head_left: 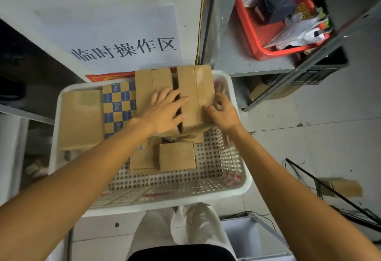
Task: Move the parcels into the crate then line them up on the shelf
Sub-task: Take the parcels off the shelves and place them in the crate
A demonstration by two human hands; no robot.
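A white perforated crate [237, 176] holds several cardboard parcels. Two tall brown boxes stand side by side at its far right: the left box [153, 83] and the right box [195, 87]. My left hand [165, 114] lies flat across both, fingers spread over the gap between them. My right hand [223, 112] curls around the near right corner of the right box. A blue-and-tan chequered box [118, 104] and a flat brown parcel [81, 118] lie to the left. Two small brown boxes [177, 156] sit lower in the crate.
A metal shelf [247, 63] at the upper right carries a red basket [266, 40] of mixed packets, with a dark crate [321, 69] below it. A white sign with printed characters [125, 48] lies behind the crate. Cables and a cardboard piece [342, 186] lie on the tiled floor at right.
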